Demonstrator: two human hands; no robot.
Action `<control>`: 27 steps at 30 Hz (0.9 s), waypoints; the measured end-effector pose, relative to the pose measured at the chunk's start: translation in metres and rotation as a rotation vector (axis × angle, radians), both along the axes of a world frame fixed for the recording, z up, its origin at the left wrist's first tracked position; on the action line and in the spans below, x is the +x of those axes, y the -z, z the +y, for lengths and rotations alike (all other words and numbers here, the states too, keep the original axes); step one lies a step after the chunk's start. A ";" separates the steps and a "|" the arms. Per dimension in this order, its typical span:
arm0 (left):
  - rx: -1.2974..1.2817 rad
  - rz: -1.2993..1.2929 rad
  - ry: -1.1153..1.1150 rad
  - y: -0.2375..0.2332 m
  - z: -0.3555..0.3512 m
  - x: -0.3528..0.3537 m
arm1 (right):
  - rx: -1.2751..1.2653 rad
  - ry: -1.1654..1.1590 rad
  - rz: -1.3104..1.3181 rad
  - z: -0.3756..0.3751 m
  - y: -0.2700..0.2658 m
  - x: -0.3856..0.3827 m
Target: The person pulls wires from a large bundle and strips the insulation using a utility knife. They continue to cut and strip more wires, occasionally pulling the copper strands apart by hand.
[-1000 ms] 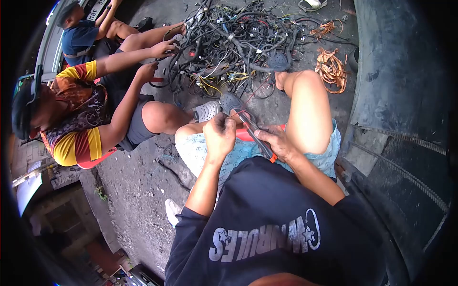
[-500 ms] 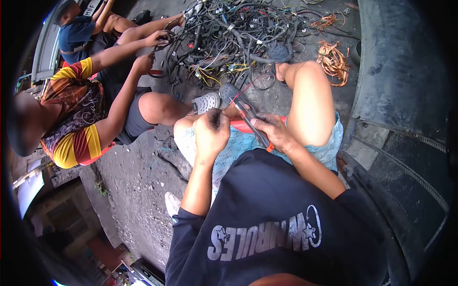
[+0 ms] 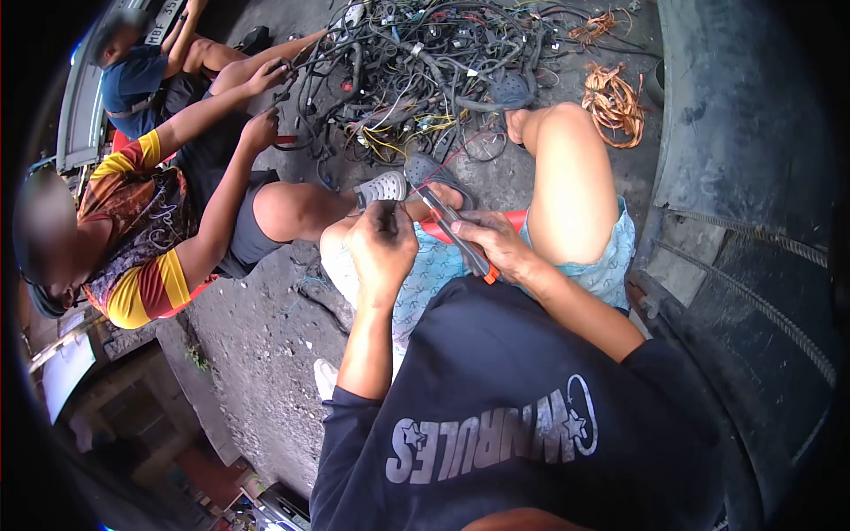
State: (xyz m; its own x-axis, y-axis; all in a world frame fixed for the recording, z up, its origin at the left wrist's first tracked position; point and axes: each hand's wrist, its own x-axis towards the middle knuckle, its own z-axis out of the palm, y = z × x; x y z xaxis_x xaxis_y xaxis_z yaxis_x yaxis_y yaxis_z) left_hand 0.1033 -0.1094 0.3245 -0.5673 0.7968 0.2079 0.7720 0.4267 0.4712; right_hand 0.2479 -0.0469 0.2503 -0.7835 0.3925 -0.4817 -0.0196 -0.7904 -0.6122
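The left hand, at the middle of the frame, is closed in a pinch, with the fingers curled in and the thumb pressed to them; it seems to hold the thin red wire, though the dark fingertips hide the exact grip. The wire slants up and to the right, towards the tangled pile of wires at the top of the frame. Just beside, the right hand is wrapped round a long red-and-black tool, probably a box cutter, its front end pointing to the upper left and its orange end towards the dark shirt. Whether that front end touches the wire cannot be told.

The work calls for a firm pinch and a gently taut wire, since a slack one would likely roll away from an edge. A shallow angle with light, even pressure should spare the core better than a steep, hard bite. The left fingertips are near the tool's front, so any stroke is best aimed away from them and from the bare knee.
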 end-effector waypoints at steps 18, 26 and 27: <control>-0.118 -0.298 -0.010 -0.013 -0.022 -0.009 | 0.137 0.091 0.112 0.004 -0.005 -0.005; -0.122 -0.283 -0.029 -0.021 -0.031 -0.001 | 0.132 0.014 -0.209 -0.015 0.013 0.006; -0.111 -0.243 -0.021 -0.022 -0.032 0.002 | 0.132 0.020 -0.210 -0.018 0.014 0.008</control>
